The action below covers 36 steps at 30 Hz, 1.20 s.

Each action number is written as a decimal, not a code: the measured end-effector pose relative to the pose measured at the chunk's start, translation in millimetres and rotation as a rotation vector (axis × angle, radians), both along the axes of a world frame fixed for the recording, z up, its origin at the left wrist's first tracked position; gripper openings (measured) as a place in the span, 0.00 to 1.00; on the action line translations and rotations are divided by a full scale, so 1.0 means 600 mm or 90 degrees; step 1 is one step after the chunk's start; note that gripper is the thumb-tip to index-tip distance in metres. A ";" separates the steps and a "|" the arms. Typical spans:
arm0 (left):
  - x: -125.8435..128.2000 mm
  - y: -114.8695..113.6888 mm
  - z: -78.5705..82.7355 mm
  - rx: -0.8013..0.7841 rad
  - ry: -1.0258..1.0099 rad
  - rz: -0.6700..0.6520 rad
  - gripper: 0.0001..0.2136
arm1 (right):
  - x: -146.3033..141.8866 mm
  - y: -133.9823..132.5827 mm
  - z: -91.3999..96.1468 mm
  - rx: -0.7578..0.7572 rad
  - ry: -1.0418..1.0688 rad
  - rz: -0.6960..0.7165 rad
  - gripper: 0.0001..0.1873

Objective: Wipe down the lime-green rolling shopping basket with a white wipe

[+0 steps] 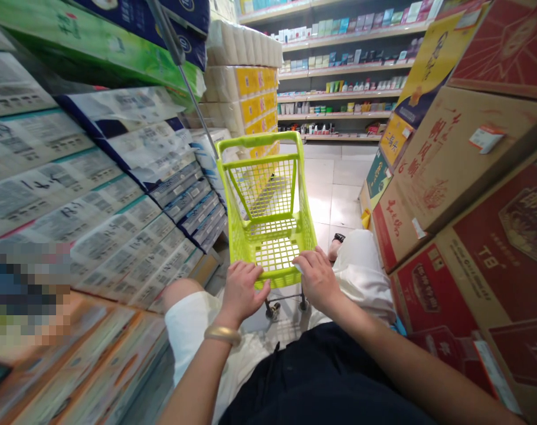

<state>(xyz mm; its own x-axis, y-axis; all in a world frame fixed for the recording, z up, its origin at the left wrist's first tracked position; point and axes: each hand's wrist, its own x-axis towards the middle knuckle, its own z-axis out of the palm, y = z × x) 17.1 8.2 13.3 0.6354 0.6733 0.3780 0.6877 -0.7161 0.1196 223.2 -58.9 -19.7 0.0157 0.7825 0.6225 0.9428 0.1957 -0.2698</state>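
A lime-green plastic shopping cart (268, 200) stands in front of me in a narrow shop aisle, and its basket holds nothing. My left hand (242, 290) grips the near rim of the cart, fingers curled over the edge; a gold bangle sits on that wrist. My right hand (315, 277) rests on the same rim a little to the right, fingers closed over it. My knees in white shorts show below and beside the cart.
Stacked tissue packs (118, 195) wall the left side, with toilet-roll packs (246, 77) behind. Red and brown cardboard boxes (463, 195) line the right. Tiled floor (334, 189) leads to product shelves (348, 71) at the far end.
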 end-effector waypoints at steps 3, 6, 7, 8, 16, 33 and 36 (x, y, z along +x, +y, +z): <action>-0.019 0.006 0.004 -0.006 -0.011 -0.008 0.13 | -0.021 -0.010 0.000 -0.016 -0.005 0.003 0.18; -0.035 0.017 0.007 -0.016 -0.013 -0.017 0.15 | -0.041 -0.016 0.001 -0.026 -0.013 0.006 0.18; -0.040 0.023 0.008 -0.020 -0.011 -0.020 0.15 | -0.047 -0.016 0.002 -0.029 -0.014 0.011 0.18; -0.045 0.030 0.008 -0.024 -0.009 -0.022 0.15 | -0.051 -0.016 0.003 -0.034 -0.015 0.020 0.19; -0.067 0.080 -0.002 0.032 -0.030 0.045 0.15 | -0.073 0.012 0.019 -0.121 -0.013 0.094 0.26; 0.011 0.033 -0.027 -0.018 -0.114 0.037 0.12 | -0.009 0.073 0.023 -0.018 -0.015 0.121 0.20; 0.028 0.023 -0.026 -0.017 -0.107 0.087 0.12 | -0.020 0.070 0.017 -0.005 -0.005 0.093 0.20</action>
<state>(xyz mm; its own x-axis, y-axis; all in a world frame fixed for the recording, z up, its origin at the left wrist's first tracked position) 33.8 22.3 -2.1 0.4667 0.7600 0.4523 0.7471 -0.6125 0.2584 211.3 -16.8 -9.4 -0.1038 0.7807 0.6163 0.9062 0.3296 -0.2650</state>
